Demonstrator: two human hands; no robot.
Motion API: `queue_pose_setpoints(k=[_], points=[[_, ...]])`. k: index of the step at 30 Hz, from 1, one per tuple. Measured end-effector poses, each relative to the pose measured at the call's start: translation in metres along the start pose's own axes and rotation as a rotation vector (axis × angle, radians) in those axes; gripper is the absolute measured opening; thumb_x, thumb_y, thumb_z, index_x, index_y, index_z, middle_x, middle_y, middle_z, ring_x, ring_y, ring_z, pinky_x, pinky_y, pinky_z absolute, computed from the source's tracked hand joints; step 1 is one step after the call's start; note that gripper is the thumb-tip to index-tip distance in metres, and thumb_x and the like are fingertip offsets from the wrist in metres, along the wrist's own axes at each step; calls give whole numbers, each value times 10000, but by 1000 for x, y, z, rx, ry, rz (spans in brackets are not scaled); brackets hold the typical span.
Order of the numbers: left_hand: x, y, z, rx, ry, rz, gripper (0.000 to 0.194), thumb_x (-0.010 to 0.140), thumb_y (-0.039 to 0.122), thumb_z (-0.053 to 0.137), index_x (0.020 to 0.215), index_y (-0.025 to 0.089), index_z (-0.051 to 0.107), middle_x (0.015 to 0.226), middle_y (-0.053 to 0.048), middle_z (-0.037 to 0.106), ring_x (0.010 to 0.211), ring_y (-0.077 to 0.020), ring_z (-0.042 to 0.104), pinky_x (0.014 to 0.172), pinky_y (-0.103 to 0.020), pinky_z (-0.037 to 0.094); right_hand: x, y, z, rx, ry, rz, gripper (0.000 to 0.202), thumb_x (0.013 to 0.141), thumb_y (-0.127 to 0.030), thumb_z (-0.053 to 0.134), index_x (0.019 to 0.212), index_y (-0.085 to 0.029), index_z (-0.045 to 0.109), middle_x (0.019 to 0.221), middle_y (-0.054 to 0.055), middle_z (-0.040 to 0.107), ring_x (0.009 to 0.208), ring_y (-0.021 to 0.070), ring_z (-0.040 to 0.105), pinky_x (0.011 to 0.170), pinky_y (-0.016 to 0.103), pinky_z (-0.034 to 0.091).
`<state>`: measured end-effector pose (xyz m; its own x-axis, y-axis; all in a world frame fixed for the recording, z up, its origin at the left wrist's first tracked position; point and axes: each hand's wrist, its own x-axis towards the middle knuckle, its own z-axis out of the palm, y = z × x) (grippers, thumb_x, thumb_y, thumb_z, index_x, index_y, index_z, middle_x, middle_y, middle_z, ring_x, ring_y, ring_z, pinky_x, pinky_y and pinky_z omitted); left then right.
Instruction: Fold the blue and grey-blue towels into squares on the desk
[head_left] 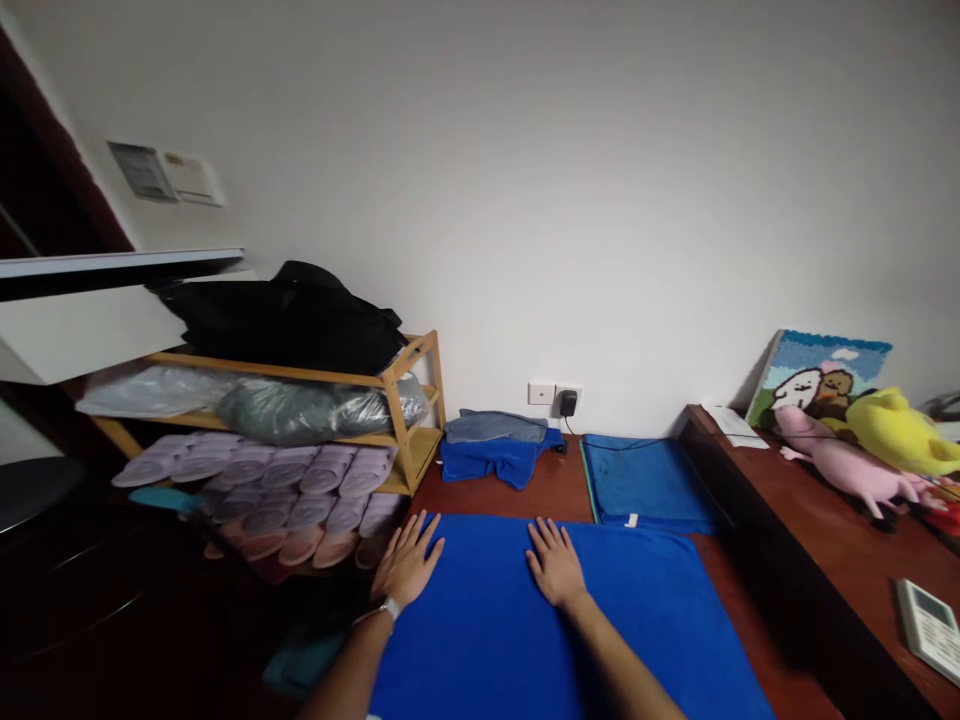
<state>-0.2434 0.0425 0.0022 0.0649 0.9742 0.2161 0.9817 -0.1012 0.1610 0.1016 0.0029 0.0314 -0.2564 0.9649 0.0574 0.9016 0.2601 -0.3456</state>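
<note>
With both open hands, left point(409, 562) and right point(556, 565), palms down on the blue towel point(495, 620) (spread over the reddish-brown wooden surface point(799, 695)), smooth outward using light, even pressure.

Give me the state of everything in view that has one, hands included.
Left hand: open, palm down, at the large cloth's left edge
Right hand: open, palm down on the large cloth
Large blue cloth: spread out
Blue cloth by the wall: folded, lying flat
Grey cloth: loosely bunched
Black plug: in the socket
Black bag: slumped on the rack
White remote: face up
</note>
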Motion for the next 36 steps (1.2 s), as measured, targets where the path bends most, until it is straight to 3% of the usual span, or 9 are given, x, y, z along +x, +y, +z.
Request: queue_pose_setpoints(k=[3,11,13,16,21,27,29,31,36], points=[[1,1,0,14,-2,3,614,1016,515,388,1574,261,417,1678,-88,357,1553,-247,313,1270,-467,198,-26,50,-15,-78,22,136,594,1057,-484,290,1613,-276,329,1691,17,276,1577,232,202,1282,497,153],[4,-4,5,17,13,7,610,1005,514,387,1564,274,434,1669,-70,380,1542,-239,336,1263,-462,212,-102,217,-62,-248,52,479,613,1041,-467,230,1615,-277,329,1691,37,295,1560,256,257,1258,507,231],[6,-6,7,15,13,11,612,999,519,394,1559,276,441,1668,-64,381,1544,-239,332,1262,-463,216,-112,244,-66,-247,56,532,635,1032,-484,218,1622,-268,313,1695,43,285,1562,266,251,1256,508,240],[8,-8,7,22,6,3,614,996,514,394,1559,275,442,1673,-63,369,1549,-241,321,1265,-471,211,-118,261,-68,-235,67,552,648,1024,-488,185,1627,-280,298,1694,26,292,1568,258,230,1261,494,237],[9,-8,6,9,-27,2,614,1003,517,381,1567,279,427,1681,-55,352,1557,-235,301,1270,-462,204,-119,260,-69,-224,77,563,641,1021,-473,164,1625,-303,299,1683,5,320,1567,244,227,1266,464,229],[8,-7,1,19,-30,6,614,1002,521,395,1568,284,425,1673,-53,371,1553,-235,311,1267,-458,207,-114,247,-74,-243,114,593,655,1010,-441,222,1593,-194,391,1675,82,329,1563,278,240,1272,471,203],[8,-6,0,18,-30,12,611,1002,520,395,1566,286,429,1673,-54,370,1551,-234,316,1266,-458,210,-101,220,-72,-246,153,519,645,1017,-433,242,1566,-157,438,1670,107,331,1568,289,224,1284,477,156],[7,-5,-1,19,-33,12,613,1002,520,391,1567,283,427,1676,-52,363,1552,-232,314,1266,-457,208,-81,177,-67,-204,192,343,633,1035,-441,252,1553,-141,458,1660,115,348,1568,279,227,1289,466,145],[7,-6,1,29,-22,11,619,1003,524,365,1572,283,419,1670,-53,380,1550,-232,318,1261,-455,221,-31,59,-33,-47,123,-25,591,1069,-466,269,1617,-250,320,1684,24,292,1572,226,219,1287,468,194]])
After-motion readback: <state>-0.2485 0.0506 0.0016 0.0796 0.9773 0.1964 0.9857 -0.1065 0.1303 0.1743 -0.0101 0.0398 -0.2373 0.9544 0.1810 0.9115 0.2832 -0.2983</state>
